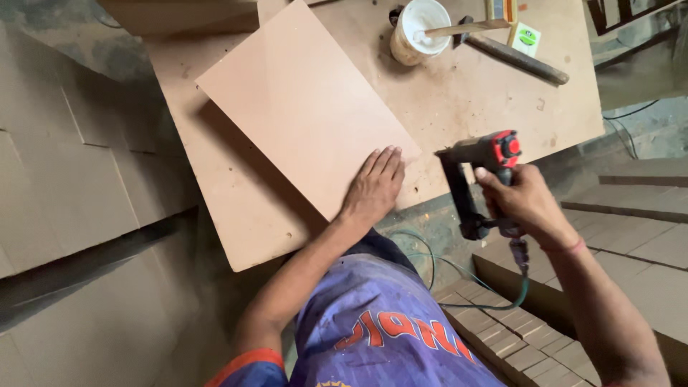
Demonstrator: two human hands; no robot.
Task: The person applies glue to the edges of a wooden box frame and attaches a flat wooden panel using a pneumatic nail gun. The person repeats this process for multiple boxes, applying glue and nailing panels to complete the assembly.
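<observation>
Pressing flat with open fingers, left hand (374,188) pins the tan panel (304,107) on the worktop (502,107) while right hand (522,201) grips the nail gun (476,179) just off the panel's corner, seemingly between fastenings, needing alignment over the edge.

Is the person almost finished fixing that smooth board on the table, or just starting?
Probably early on. Done: the smooth board already lies on the plywood table, and the left hand presses its near corner flat. In hand: the right hand grips a nail gun, held beside the table edge, off the board. Left: fastening; no nails show yet.
</observation>
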